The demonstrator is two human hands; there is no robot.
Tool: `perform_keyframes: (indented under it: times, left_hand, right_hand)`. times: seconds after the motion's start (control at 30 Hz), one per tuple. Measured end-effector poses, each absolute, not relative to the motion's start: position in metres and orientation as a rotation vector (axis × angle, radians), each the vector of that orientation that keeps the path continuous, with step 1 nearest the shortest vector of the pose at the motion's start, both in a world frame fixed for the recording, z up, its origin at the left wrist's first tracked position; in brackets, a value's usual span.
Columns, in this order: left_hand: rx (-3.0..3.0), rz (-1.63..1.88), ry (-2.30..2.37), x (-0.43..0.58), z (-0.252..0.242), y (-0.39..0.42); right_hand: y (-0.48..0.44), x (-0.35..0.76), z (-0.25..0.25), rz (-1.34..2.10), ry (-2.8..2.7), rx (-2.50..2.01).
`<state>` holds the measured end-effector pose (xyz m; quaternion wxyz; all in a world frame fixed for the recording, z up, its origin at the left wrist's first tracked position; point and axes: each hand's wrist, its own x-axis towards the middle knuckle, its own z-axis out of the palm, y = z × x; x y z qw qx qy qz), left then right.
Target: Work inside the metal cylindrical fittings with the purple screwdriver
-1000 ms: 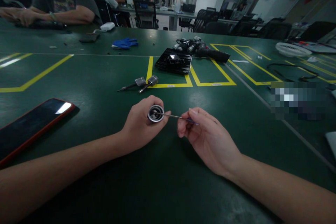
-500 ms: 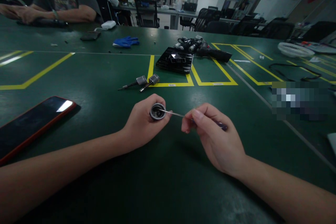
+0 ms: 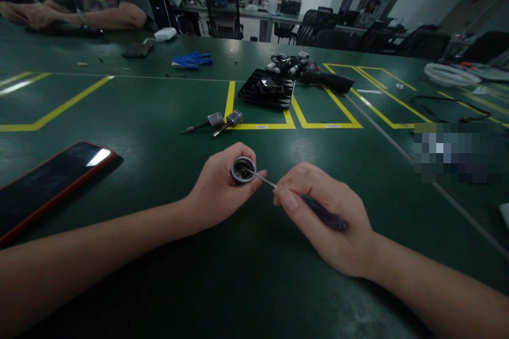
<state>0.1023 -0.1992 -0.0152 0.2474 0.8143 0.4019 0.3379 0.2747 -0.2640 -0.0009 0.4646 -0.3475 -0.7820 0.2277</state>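
Observation:
My left hand [image 3: 222,185] is closed round a small metal cylinder [image 3: 237,177], whose open, hollow end faces me. Only its rim and dark inside show; the fingers hide the rest. In my right hand [image 3: 326,217] is a screwdriver [image 3: 324,214] with a dark handle and a thin metal shaft, gripped between thumb and fingers. The shaft slants up to the left, and its tip is inside the cylinder's mouth. What the tip touches in there is too small to tell. Beyond my left hand, two metal parts with thin shafts [image 3: 214,119] lie on the table.
A phone with a red edge [image 3: 51,185] lies at the left. Farther back are a blue glove [image 3: 192,60], a glossy black flat box [image 3: 266,90] and a bundle of cabled metal parts [image 3: 292,65]. Yellow tape [image 3: 258,127] marks the green table. Another person's arms [image 3: 99,18] rest at the far left.
My right hand has dropped slightly and turned, so the screwdriver slants more steeply and more of its handle shows. The tip stays in the cylinder, which my left hand still holds.

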Motion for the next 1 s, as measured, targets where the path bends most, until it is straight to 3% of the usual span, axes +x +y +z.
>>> perform_keyframes:
  times: [0.23,1.0]
  left_hand:
    - [2.241,0.873,1.078,0.103,-0.013,-0.202]
    - [2.217,0.857,1.031,0.103,-0.011,-0.202]
  right_hand:
    - [-0.258,0.28,0.007,0.335,-2.222,-0.669]
    - [-0.256,0.287,0.011,0.516,-2.05,-0.744]
